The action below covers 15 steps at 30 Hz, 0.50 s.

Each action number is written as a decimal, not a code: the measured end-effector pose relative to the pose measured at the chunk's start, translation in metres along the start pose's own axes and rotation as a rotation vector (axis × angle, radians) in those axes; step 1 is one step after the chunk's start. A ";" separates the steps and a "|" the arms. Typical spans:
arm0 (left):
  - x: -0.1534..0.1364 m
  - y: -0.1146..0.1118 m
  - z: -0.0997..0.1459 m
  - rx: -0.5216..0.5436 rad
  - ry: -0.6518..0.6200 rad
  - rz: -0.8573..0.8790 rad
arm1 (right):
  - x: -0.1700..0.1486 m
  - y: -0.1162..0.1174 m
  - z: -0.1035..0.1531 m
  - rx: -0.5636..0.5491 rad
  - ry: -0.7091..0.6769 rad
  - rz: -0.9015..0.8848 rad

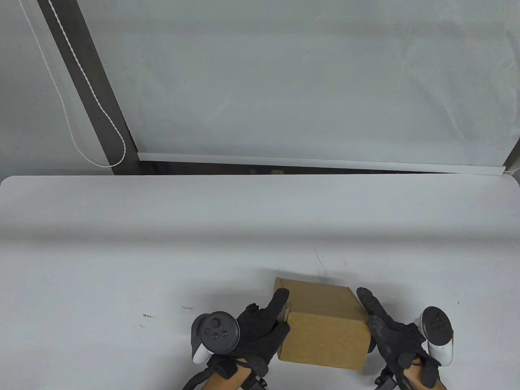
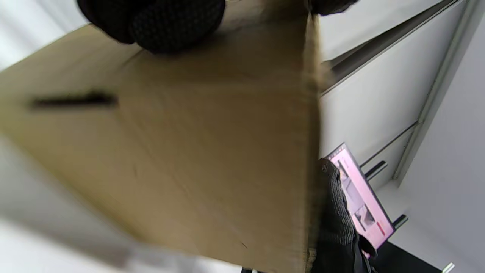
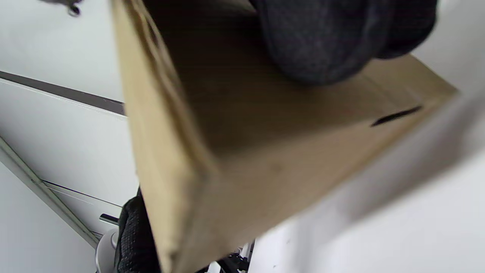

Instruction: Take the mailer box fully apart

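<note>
A closed brown cardboard mailer box point(image 1: 323, 323) is at the table's near edge, right of centre. My left hand point(image 1: 264, 325) grips its left side, with one finger lying up along the top left edge. My right hand point(image 1: 380, 323) grips its right side, fingers reaching up along the right edge. In the left wrist view the box's side point(image 2: 182, 151) fills the frame, with a dark slot near one edge and my fingers point(image 2: 166, 22) pressed on it. In the right wrist view the box point(image 3: 265, 144) is tilted over the table, with my fingers point(image 3: 326, 41) on its side.
The white table point(image 1: 162, 252) spreads wide to the left and behind the box. Its far edge meets a white wall with a dark post and a hanging cord point(image 1: 93, 101). A lit pink screen point(image 2: 360, 197) shows in the left wrist view.
</note>
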State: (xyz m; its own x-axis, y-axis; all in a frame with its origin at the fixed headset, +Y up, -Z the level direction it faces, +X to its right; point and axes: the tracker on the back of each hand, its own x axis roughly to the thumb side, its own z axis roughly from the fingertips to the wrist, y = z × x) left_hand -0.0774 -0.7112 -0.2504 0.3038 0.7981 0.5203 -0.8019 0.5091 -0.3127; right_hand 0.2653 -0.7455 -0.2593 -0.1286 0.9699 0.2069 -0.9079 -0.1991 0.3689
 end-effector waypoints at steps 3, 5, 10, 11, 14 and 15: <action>0.001 0.002 0.001 0.088 -0.035 0.049 | 0.001 0.006 -0.002 0.034 0.005 -0.011; -0.002 0.003 0.002 0.109 0.000 0.046 | 0.001 0.009 -0.004 0.051 0.024 0.004; -0.027 -0.006 0.007 -0.085 0.313 0.110 | -0.009 0.008 -0.007 0.051 0.126 0.079; -0.028 -0.007 0.007 -0.058 0.292 0.158 | -0.009 0.009 -0.007 0.034 0.133 0.063; -0.016 -0.004 0.006 0.025 0.233 0.088 | -0.007 0.008 -0.006 0.019 0.127 0.101; -0.011 -0.004 0.004 -0.018 0.170 0.082 | -0.006 0.008 -0.005 0.012 0.121 0.117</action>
State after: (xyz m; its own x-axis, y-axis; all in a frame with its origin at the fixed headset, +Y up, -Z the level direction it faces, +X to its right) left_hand -0.0797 -0.7228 -0.2514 0.3217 0.8793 0.3511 -0.8188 0.4446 -0.3631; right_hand 0.2567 -0.7517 -0.2624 -0.2805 0.9497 0.1390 -0.8791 -0.3123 0.3600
